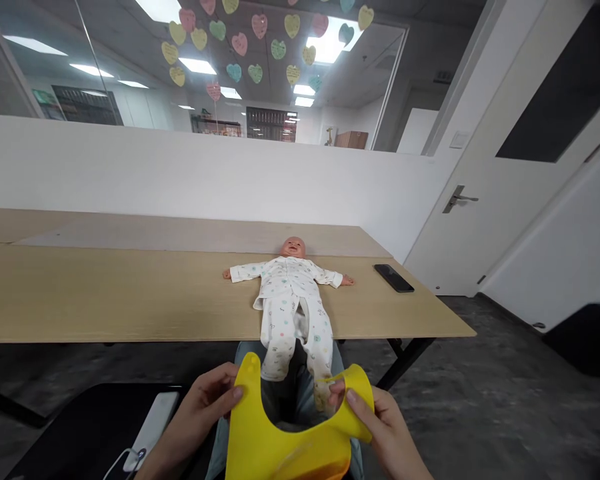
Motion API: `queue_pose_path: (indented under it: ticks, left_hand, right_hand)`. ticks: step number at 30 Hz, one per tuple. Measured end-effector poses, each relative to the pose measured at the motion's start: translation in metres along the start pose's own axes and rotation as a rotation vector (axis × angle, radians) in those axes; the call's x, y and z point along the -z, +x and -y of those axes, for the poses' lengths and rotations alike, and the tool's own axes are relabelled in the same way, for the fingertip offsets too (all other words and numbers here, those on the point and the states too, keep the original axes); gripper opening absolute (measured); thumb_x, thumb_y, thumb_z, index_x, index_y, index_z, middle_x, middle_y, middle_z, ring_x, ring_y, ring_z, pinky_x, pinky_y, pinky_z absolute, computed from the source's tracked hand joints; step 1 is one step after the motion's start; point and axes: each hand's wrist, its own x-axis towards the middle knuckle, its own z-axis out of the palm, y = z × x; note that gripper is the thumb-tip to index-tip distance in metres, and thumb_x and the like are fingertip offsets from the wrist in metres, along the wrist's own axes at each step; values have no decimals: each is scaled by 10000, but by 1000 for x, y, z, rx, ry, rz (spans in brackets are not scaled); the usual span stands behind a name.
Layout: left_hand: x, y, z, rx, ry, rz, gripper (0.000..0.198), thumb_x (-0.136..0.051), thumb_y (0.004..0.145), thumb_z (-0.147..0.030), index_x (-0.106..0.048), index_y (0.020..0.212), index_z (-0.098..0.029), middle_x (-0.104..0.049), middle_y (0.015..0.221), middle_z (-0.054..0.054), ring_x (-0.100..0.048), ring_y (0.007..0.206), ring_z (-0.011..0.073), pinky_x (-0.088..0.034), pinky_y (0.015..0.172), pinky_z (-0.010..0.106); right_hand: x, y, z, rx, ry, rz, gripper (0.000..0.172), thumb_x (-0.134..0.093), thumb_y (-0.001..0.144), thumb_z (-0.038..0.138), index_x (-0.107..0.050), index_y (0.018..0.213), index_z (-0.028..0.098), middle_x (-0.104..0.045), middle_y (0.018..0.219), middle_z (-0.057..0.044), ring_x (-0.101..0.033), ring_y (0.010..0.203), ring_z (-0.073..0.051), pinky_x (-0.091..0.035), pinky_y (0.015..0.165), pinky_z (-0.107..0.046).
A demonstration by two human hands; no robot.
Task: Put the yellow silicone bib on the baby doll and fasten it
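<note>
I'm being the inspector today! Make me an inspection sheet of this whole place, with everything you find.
Surface: light wood table on dark legs.
Job's things: yellow silicone bib, held up near the table edge; baby doll in white printed pajamas, lying on its back on the table.
Clutter: black smartphone on the table, right of the doll in view.
Grippers: left hand and right hand, each gripping an upper end of the bib.
Cables: thin white cable by a white device, low on the left.
Surroundings: white door; paper hearts hanging behind glass.
</note>
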Motion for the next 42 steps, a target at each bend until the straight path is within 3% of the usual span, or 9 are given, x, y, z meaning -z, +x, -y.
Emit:
queue_pose_path:
  ticks: [4,7,12,18,23,26,30,34,42]
  left_hand:
    - [-9,9,-5,-38,-67,-61,379,-698,767,-535,-631,741,-163,-589,706,-4,-514,664,123,-422,604,198]
    - [-12,19,-15,-93,-64,-121,361,-684,784,-533,-655,828,-176,-638,767,8,-559,719,145,-463,645,213]
    - [3,35,-31,-156,-17,-131,318,-680,807,-491,-698,847,-175,-671,749,27,-612,736,177,-509,651,232]
    - [18,56,-66,-180,-119,-233,263,-731,784,-397,-700,967,-211,-715,803,20,-648,730,176,-535,630,222]
    - [15,105,-114,-254,-117,-315,235,-735,770,-396,-690,892,-200,-707,806,18,-647,697,158,-527,587,204]
    - [15,152,-122,-306,-109,-364,223,-732,771,-388,-674,875,-200,-679,783,-4,-604,643,115,-489,549,171]
    - [18,218,-106,-302,-83,-367,245,-689,803,-421,-645,893,-198,-639,774,-28,-517,561,68,-404,479,144]
    - [24,274,-82,-291,-50,-359,254,-642,823,-438,-611,882,-192,-576,701,-49,-489,511,72,-360,442,160]
    - [37,353,-67,-238,173,-448,207,-573,817,-366,-640,823,-170,-667,752,7,-593,634,140,-419,563,221]
  right_hand:
    - [-8,10,14,10,12,16,324,-595,891,471,-733,932,180,-671,928,-100,-597,866,-223,-460,786,-305]
    - [-13,24,33,89,-35,-2,296,-597,897,448,-722,867,181,-671,930,-99,-580,1008,-247,-447,859,-300]
    - [-1,39,61,125,-15,21,264,-564,924,390,-715,864,181,-657,902,-73,-579,815,-192,-460,744,-281]
    - [16,57,97,170,-69,-37,232,-612,890,355,-725,1012,194,-667,940,-115,-616,893,-263,-515,757,-353]
    - [15,119,145,242,15,-173,247,-687,825,368,-712,1019,219,-664,848,-87,-633,769,-229,-513,607,-303]
    - [18,172,160,291,66,-182,303,-722,784,334,-690,1064,225,-661,860,-65,-613,700,-189,-481,571,-276]
    - [24,240,146,274,146,-120,416,-713,767,304,-626,1169,239,-660,838,-32,-592,706,-174,-475,623,-287]
    - [27,289,115,233,182,-180,377,-731,737,330,-629,1070,185,-664,786,-25,-588,704,-161,-463,674,-282]
    - [42,365,85,156,156,-255,355,-638,792,452,-633,966,143,-622,727,-28,-553,609,-134,-417,569,-248]
